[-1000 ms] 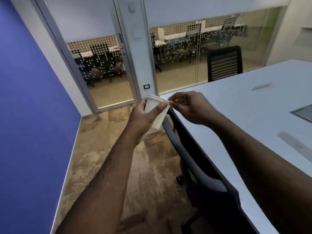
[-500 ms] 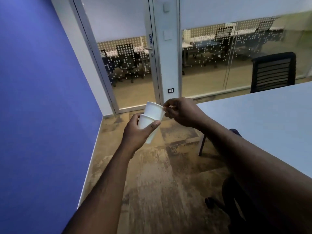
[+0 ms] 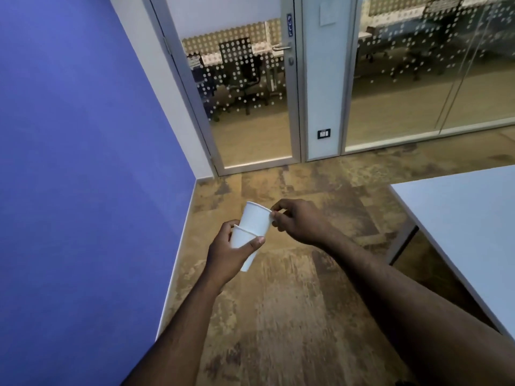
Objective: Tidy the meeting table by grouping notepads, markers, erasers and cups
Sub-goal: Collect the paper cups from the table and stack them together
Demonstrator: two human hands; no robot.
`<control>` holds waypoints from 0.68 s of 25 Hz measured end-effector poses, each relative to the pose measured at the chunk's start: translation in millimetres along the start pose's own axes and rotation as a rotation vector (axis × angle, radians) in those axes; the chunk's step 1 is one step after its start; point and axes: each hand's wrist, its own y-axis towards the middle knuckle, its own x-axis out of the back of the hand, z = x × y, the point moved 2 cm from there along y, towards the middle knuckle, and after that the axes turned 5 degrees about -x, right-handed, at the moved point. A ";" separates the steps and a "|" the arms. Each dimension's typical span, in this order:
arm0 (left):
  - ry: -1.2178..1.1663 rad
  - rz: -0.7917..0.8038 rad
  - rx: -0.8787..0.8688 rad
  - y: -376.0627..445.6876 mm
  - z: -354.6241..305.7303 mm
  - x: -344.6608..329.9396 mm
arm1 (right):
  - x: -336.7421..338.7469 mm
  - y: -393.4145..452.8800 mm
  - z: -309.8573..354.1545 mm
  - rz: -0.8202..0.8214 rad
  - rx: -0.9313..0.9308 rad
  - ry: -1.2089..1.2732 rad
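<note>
Nesting the upper cup [image 3: 255, 218] into the lower cup [image 3: 242, 245] looks like the step in hand; it would go best with the two kept in line and pressed straight down. From the head view, the left hand [image 3: 225, 253] wraps its fingers and thumb round the lower cup, while the right hand [image 3: 296, 222] pinches the upper cup's rim. Both cups are held above the floor [image 3: 278, 316], left of the table [image 3: 459, 218]
</note>
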 end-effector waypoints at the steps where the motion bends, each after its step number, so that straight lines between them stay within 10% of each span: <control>1: 0.006 0.010 0.022 22.8 5.8 -4.1 | -3.0 21.5 -9.9 0.016 -0.018 0.005; 17: -0.002 0.493 -0.053 425.9 4.5 -197.6 | 71.1 310.2 -214.9 -0.193 -0.465 0.099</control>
